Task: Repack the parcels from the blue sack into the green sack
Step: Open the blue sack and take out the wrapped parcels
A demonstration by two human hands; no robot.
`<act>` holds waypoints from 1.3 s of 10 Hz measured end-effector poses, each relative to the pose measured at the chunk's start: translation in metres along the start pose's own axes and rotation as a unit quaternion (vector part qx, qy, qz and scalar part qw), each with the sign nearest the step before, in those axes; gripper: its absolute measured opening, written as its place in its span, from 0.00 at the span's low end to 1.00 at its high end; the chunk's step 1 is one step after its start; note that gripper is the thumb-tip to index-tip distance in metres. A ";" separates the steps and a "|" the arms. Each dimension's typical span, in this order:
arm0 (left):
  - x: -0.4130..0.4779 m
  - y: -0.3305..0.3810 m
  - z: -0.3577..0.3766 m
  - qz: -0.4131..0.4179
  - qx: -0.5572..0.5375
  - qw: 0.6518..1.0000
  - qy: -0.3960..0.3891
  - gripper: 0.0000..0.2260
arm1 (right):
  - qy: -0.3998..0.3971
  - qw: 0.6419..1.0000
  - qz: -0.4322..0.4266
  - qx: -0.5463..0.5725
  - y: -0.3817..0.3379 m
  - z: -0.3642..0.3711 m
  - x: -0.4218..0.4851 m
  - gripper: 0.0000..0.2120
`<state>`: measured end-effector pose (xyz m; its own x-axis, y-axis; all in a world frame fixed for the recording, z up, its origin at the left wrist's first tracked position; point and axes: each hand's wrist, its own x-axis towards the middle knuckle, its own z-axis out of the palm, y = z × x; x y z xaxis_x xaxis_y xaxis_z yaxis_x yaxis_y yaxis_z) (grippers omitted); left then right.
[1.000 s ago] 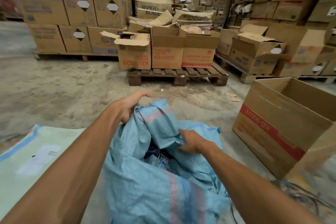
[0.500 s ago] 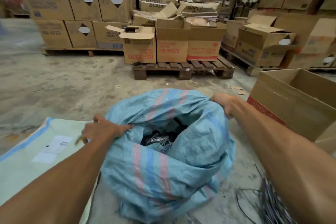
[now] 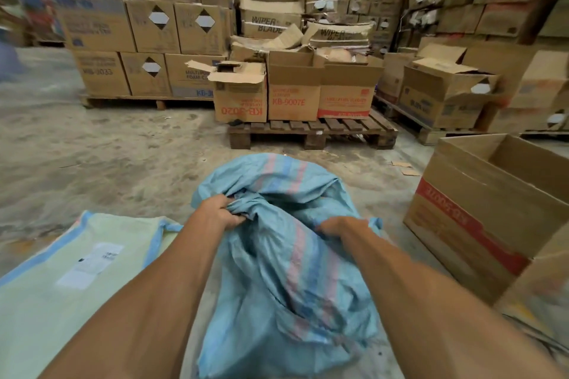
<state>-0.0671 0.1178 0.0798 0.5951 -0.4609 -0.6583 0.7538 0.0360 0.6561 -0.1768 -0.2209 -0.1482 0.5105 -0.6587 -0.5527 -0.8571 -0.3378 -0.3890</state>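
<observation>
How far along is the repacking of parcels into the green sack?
Done: nothing that shows; the green sack lies flat on the floor, apparently empty. In hand: the left hand and right hand both grip bunched cloth at the mouth of the blue sack. Left: every parcel seems yet to be moved; none shows outside it.

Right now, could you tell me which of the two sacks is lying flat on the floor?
The green sack at left lies flat; the blue sack beside it stands bunched up.
</observation>
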 end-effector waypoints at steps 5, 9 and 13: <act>0.021 0.069 -0.081 0.005 0.181 0.982 -0.047 0.14 | -0.031 0.774 0.136 0.617 -0.007 -0.090 -0.255 0.16; 0.007 0.029 -0.030 0.017 0.392 0.920 -0.002 0.35 | 0.120 0.975 -0.058 0.180 -0.064 -0.093 -0.263 0.54; 0.000 0.027 -0.022 0.007 0.407 0.898 -0.166 0.29 | 0.262 0.953 -0.109 0.108 -0.075 -0.023 -0.187 0.10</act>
<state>-0.0402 0.1387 0.0895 0.3850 -0.7100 -0.5896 0.2121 -0.5537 0.8053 -0.2096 -0.0881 0.0018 0.5219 -0.8528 -0.0194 -0.6705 -0.3961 -0.6273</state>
